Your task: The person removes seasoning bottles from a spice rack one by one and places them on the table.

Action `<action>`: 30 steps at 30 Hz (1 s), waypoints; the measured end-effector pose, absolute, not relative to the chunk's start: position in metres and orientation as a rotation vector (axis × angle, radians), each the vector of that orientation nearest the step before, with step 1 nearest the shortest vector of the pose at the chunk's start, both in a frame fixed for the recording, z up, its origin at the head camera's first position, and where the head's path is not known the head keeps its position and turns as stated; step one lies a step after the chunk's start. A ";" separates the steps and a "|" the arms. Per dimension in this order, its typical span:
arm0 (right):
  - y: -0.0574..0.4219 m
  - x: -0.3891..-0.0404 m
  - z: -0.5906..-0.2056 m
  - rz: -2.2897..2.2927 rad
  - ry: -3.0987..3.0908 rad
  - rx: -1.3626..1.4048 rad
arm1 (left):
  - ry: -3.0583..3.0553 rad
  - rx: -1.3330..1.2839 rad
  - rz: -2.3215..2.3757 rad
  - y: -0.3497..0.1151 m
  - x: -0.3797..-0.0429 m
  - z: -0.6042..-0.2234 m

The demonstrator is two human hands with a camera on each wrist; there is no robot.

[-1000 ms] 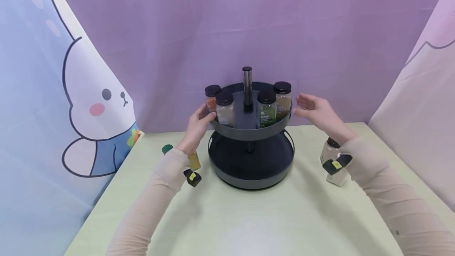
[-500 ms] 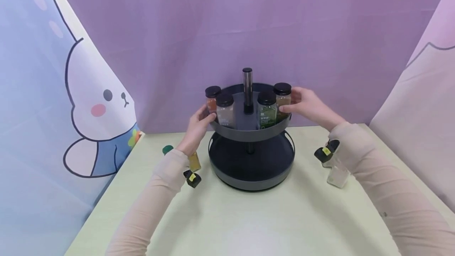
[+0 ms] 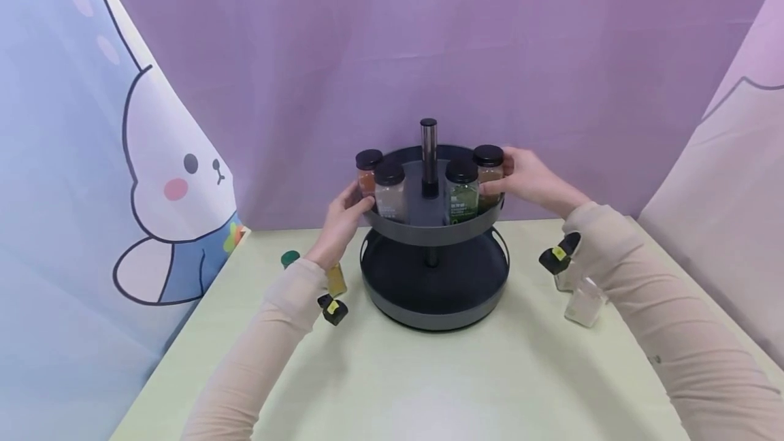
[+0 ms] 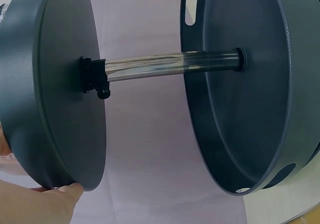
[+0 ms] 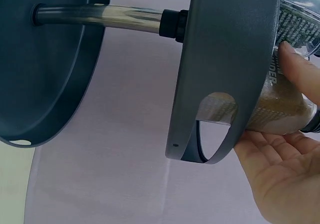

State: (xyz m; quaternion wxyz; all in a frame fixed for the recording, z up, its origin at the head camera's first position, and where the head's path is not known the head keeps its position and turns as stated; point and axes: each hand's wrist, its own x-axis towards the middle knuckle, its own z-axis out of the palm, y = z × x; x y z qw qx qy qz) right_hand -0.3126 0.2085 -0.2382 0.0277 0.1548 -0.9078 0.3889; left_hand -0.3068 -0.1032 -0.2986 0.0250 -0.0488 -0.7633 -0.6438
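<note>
A dark grey two-tier turntable stands on the table, its upper tray (image 3: 437, 235) held up by a metal post (image 4: 150, 66). My left hand (image 3: 339, 224) grips that tray's left edge beside a jar of orange spice (image 3: 367, 181); a fingertip shows against the underside in the left wrist view. On the opposite side my right hand (image 3: 531, 179) holds a jar of brown powder (image 5: 275, 111) between thumb and fingers, its base within the tray's rim. A pale-powder jar (image 3: 390, 203) and a green-herb jar (image 3: 462, 203) stand at the front of the upper tray.
The lower tray (image 3: 435, 320) has nothing visible in it. Right of the turntable, a pale jar (image 3: 584, 305) stands on the table, partly behind the right sleeve with another. At left are a green-lidded container (image 3: 290, 258) and a yellow one (image 3: 335, 280). A purple curtain (image 3: 294, 101) hangs behind.
My right hand has moved left from beside the tray to the brown-powder jar and taken hold of it. The left hand stays on the tray's edge.
</note>
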 end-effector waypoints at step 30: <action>0.206 -0.307 -0.223 1.321 -2.684 0.366 | -2.373 -0.163 -1.965 -0.104 -0.306 -0.297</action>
